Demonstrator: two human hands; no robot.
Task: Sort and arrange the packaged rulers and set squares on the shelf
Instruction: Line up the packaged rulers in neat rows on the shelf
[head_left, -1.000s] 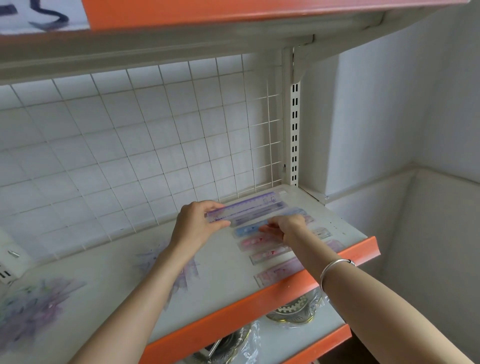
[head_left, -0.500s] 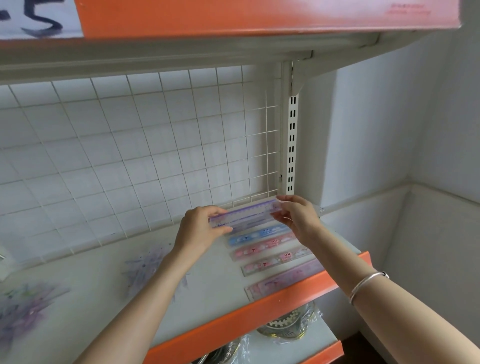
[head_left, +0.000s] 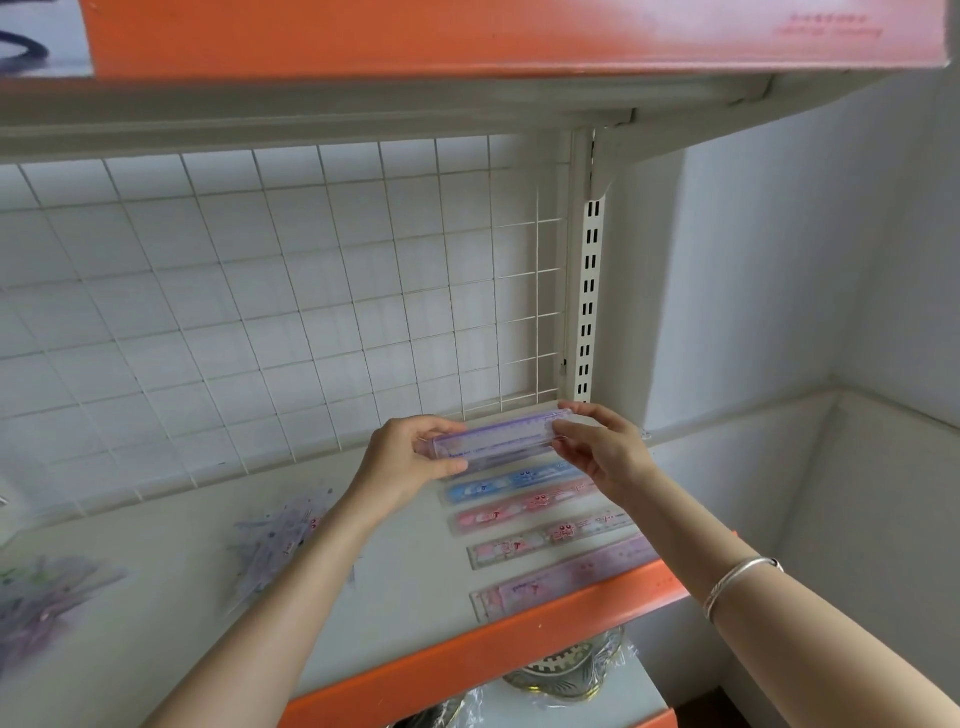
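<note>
Pinching the purple ruler (head_left: 501, 439) by its ends, left hand (head_left: 410, 457) and right hand (head_left: 605, 447), I held it above the back of the shelf (head_left: 415, 587). Four rulers (head_left: 519, 512) lay rowed; set squares (head_left: 275, 540) looked unsorted.

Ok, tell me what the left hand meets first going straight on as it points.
Likely the wire grid at the back; the left hand, gripping the purple ruler, points toward it. Depth unclear.
</note>
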